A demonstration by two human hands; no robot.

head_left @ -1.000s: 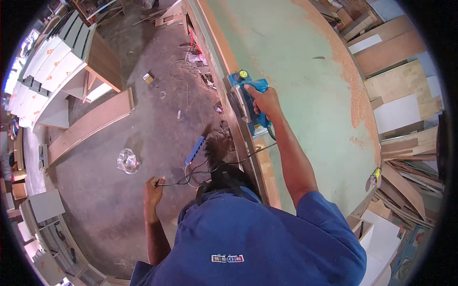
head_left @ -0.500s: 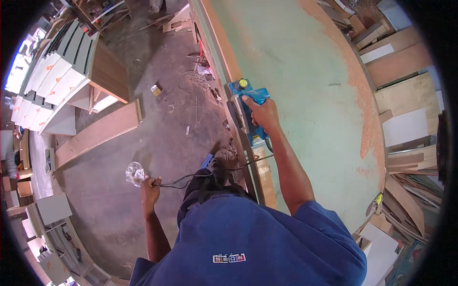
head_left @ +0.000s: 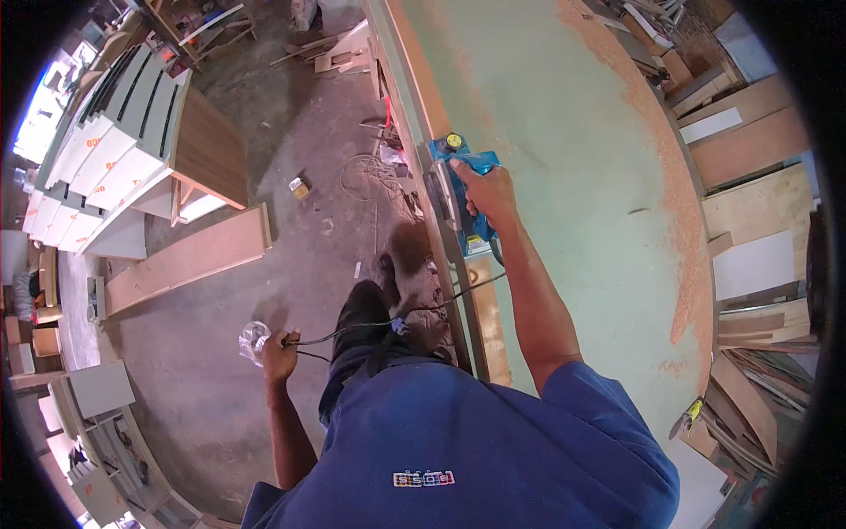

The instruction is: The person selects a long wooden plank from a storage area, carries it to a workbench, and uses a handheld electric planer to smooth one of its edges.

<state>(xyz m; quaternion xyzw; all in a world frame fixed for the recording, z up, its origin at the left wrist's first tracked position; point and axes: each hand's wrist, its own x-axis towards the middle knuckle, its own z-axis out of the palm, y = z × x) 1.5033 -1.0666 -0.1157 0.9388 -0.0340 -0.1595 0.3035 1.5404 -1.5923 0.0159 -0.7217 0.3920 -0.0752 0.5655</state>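
My right hand [head_left: 490, 196] is wrapped round the handle of a blue electric planer [head_left: 442, 150] with a yellow-topped knob. The planer rests on a narrow wooden strip [head_left: 484, 309] along the left edge of a long pale-green panel [head_left: 582, 256]. From the planer a black power cord [head_left: 366, 325] runs across my legs to my left hand [head_left: 280, 360], which is closed on it out to the left. Beside those fingers is a crinkled clear plastic piece [head_left: 252, 340]; whether the hand holds it too, I cannot tell.
Reddish shavings [head_left: 683, 256] lie along the panel's right side. White-fronted wooden cabinets [head_left: 123, 150] and a long board [head_left: 189, 260] are on the left. A small box [head_left: 300, 188] and a coil of wire [head_left: 361, 176] lie on the floor. Offcut boards [head_left: 749, 212] crowd the right.
The planer and my right hand have moved forward along the strip. One leg has stepped forward, and the cord hangs differently. My left hand keeps hold of the cord.
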